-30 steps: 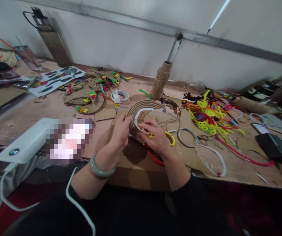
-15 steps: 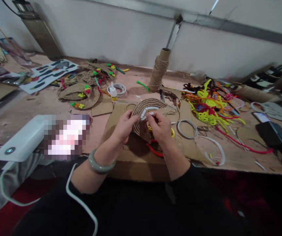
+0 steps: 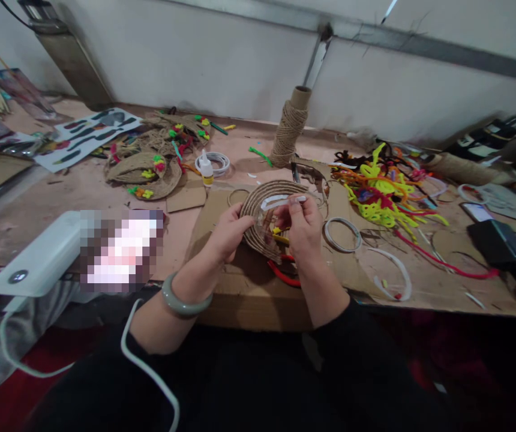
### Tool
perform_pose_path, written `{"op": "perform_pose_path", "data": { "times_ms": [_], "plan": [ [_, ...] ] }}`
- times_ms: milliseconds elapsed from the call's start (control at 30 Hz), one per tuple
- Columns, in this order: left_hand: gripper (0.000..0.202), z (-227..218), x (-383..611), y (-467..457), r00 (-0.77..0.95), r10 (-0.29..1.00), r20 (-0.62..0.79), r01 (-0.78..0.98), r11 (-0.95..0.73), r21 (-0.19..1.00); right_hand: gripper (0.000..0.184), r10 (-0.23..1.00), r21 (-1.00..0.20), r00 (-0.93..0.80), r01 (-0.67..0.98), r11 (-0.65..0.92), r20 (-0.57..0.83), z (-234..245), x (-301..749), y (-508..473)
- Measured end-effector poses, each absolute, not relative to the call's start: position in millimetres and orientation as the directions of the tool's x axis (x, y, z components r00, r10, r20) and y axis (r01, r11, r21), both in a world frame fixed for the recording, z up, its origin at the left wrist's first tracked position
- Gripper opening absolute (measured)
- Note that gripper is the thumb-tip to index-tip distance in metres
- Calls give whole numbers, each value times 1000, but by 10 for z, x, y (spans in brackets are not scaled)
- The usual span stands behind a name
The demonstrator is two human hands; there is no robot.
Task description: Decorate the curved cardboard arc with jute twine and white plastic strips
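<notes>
My left hand grips the left edge of a twine-wound cardboard arc, held tilted above a flat cardboard sheet. A white tape strip runs along the arc's inner edge. My right hand pinches that strip near its far end with thumb and fingers closed. Under my right hand lie yellow-handled scissors and a red pipe cleaner. A grey bangle sits on my left wrist.
A twine spool stands behind the arc, a glue bottle and tape roll to its left. Finished twine pieces lie far left, a pipe-cleaner heap right. A white device with a cable sits near left.
My right hand has moved up and right along the arc, from its lower middle to the far end of the white strip. The left hand has kept its hold.
</notes>
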State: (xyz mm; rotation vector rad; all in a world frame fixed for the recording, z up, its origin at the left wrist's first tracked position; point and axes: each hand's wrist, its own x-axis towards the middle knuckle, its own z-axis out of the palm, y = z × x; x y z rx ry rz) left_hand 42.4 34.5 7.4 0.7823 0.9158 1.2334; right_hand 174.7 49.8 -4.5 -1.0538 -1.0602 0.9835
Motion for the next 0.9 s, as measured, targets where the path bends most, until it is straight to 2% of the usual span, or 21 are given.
{"op": "perform_pose_path", "data": {
  "times_ms": [167, 400, 600, 733, 900],
  "plan": [
    [21, 87, 416, 347, 63, 985, -162, -448, 173, 877, 34, 945, -954, 278, -190, 232, 174, -17, 1751, 518],
    [21, 83, 416, 365, -21, 989, -150, -440, 125, 889, 39, 970, -979, 182, -95, 181, 162, -18, 1734, 504],
    [21, 95, 417, 361, -27, 988, -149, -435, 122, 892, 33, 975, -984, 139, -28, 177, 171, -61, 1726, 510],
    [19, 121, 417, 353, -29, 983, -184, -396, 158, 904, 30, 978, -985, 142, -51, 163, 154, -84, 1723, 523],
    [19, 85, 409, 395, -132, 980, -148, -458, 72, 886, 30, 989, -990, 132, -115, 82, 66, -78, 1706, 542]
  ]
}}
